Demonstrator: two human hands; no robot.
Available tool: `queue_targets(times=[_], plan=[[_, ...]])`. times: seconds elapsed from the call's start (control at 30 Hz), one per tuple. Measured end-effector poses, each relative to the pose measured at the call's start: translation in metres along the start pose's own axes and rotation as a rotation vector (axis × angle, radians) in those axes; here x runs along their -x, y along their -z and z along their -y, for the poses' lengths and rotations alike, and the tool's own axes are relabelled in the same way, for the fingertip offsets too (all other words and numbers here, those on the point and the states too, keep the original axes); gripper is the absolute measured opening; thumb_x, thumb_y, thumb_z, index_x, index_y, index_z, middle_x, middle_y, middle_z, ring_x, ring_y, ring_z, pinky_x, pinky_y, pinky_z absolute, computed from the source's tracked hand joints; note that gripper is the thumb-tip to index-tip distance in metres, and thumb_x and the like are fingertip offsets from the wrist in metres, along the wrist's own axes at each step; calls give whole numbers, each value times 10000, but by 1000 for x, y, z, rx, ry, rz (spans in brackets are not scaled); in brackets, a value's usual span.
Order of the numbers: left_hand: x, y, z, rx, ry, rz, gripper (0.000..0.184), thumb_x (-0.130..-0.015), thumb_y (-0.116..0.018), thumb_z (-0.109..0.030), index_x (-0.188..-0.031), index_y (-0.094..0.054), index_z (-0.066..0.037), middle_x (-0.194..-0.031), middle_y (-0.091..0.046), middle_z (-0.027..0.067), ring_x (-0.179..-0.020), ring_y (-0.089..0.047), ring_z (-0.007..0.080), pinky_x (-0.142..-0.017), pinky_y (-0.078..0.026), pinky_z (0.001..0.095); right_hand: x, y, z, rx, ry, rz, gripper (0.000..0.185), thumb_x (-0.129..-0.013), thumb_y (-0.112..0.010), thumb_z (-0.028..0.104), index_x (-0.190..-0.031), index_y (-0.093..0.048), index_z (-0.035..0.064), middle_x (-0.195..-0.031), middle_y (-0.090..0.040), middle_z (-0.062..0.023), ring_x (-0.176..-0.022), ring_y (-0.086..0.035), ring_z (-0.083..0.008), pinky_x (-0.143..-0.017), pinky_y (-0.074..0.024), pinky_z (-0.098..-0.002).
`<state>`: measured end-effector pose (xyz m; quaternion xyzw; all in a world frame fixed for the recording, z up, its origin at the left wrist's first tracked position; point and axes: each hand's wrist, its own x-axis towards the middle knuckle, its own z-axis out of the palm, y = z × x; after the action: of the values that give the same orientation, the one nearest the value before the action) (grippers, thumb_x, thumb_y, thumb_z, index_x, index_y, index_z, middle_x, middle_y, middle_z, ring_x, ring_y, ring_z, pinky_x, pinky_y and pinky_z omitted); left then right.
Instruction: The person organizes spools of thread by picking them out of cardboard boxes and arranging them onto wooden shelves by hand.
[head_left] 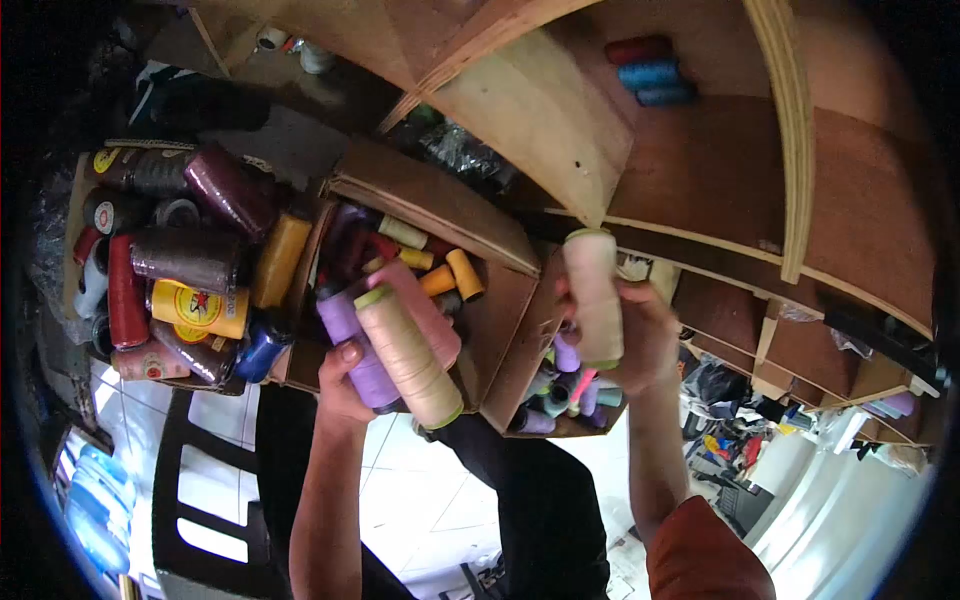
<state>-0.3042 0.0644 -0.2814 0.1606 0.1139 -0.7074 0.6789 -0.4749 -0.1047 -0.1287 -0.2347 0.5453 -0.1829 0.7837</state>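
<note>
My left hand (343, 388) is closed round several thread spools at the front edge of an open cardboard box (435, 215). Among them are a purple spool (357, 345), a cream spool (408, 358) and a pink one (425, 315). To the right, my right hand (648, 335) grips a pale beige spool (594, 298), held upright over a second box (520, 375). Purple and green spools (555, 398) lie in that second box. Small yellow, orange and red spools (464, 275) lie in the first box.
At the left a box holds many wrapped spools, brown, red and yellow (188, 258). Wooden shelves (720, 180) rise ahead, with red and blue spools (655, 75) in one compartment. A black chair (190, 510) stands at lower left, and blue bottles (98, 505) beyond it.
</note>
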Motion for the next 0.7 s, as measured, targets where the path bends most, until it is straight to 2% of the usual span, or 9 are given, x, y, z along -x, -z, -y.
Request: queue_targets(times=[0.07,0.1,0.23,0.4,0.5,0.57,0.63,0.67,0.7], plan=[[-1,-2,1,40,-6,29,930,-636,-683,-446,-1365,-298,-16,-1260,-467,244,-1168,-488,383,-1008,-396,479,-3,-6,29,228,141,0,602,-829,-525,298,-1278,-379,-75,-1140,-551,-199,-909,-589,-215,-744,-528,-347],[-1,-5,0,74,-13,39,908,-633,-691,-414,-1354,-314,-9,-1249,-478,242,-1151,-502,384,-997,-407,473,-8,-3,44,285,124,-40,562,-851,-554,281,-1262,-410,-74,-1121,-572,-189,-908,-604,-199,-773,-527,-327],[0,0,4,151,24,25,887,-626,-706,-383,-1335,-341,5,-1249,-485,239,-1144,-511,372,-998,-405,467,-64,26,103,689,217,-149,498,-850,-633,305,-1176,-517,-53,-1013,-629,-126,-856,-627,-179,-776,-517,-277],[3,-2,8,139,47,44,854,-638,-701,-366,-1325,-362,11,-1267,-481,224,-1153,-507,345,-1007,-393,451,-134,25,176,880,596,-242,399,-829,-653,243,-1161,-573,37,-1080,-602,-96,-982,-591,-188,-817,-508,-264],[2,1,9,118,55,42,847,-639,-699,-357,-1320,-365,20,-1262,-487,220,-1141,-517,336,-1002,-398,443,-173,14,211,932,701,-297,327,-832,-639,233,-1111,-615,64,-1109,-590,-68,-1018,-569,-171,-841,-504,-270],[0,-2,8,114,67,33,844,-639,-698,-353,-1317,-367,25,-1257,-491,218,-1135,-521,331,-1000,-399,439,-202,10,239,1043,660,-338,370,-834,-634,297,-1108,-607,50,-1122,-593,-83,-1027,-573,-195,-844,-503,-310],[-3,0,6,134,75,41,819,-642,-695,-333,-1307,-378,25,-1254,-493,217,-1135,-522,331,-1001,-398,438,-237,20,273,1626,858,-464,436,-829,-628,372,-1116,-595,45,-1138,-592,-105,-1042,-572,-230,-855,-493,-352],[-3,-3,5,137,74,29,813,-642,-695,-326,-1306,-381,22,-1252,-495,217,-1134,-523,331,-1001,-399,438,-259,34,294,2160,1072,-560,476,-823,-624,414,-1125,-587,48,-1147,-590,-120,-1052,-569,-252,-864,-483,-373],[-3,-4,4,137,73,17,807,-641,-695,-319,-1304,-383,19,-1250,-497,216,-1133,-524,330,-1000,-399,439,-265,37,299,2217,1208,-535,517,-814,-617,454,-1140,-576,55,-1151,-585,-139,-1065,-558,-281,-881,-464,-390]])
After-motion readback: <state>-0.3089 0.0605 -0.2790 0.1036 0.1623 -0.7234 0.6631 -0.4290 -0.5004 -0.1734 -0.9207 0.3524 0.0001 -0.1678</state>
